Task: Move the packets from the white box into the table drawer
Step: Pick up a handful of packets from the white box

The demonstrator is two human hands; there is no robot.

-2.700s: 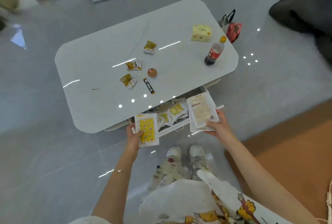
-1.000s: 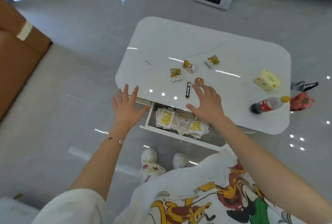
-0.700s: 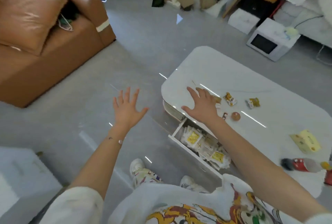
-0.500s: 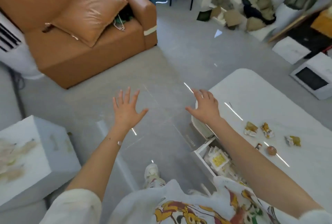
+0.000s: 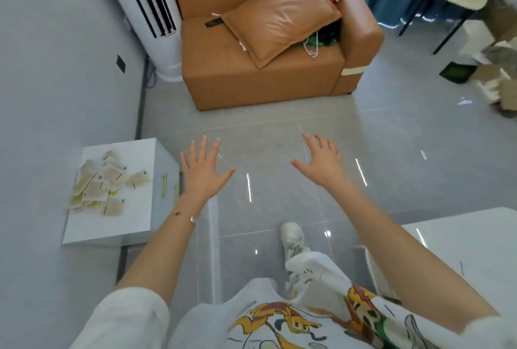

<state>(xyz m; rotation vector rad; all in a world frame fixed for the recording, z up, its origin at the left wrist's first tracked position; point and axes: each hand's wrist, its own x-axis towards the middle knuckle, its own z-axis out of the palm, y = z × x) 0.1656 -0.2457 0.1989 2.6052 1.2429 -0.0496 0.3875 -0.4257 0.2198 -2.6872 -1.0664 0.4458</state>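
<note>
White table [image 5: 461,242] cut off; packets [image 5: 102,183] blurred; left grip [image 5: 202,178], right grip [image 5: 321,164] splayed, empty.

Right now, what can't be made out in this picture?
Table drawer: not seen in the head view; only a corner of the table shows, cut by the right edge.
Packets on the white box: head view, blurred and small, print and count unreadable.

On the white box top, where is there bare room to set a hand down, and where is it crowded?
The white box top is bare along its near edge, below the pile of pale flat packets, with a narrower bare strip on the side toward the left hand. The far part by the wall is crowded with packets.
</note>
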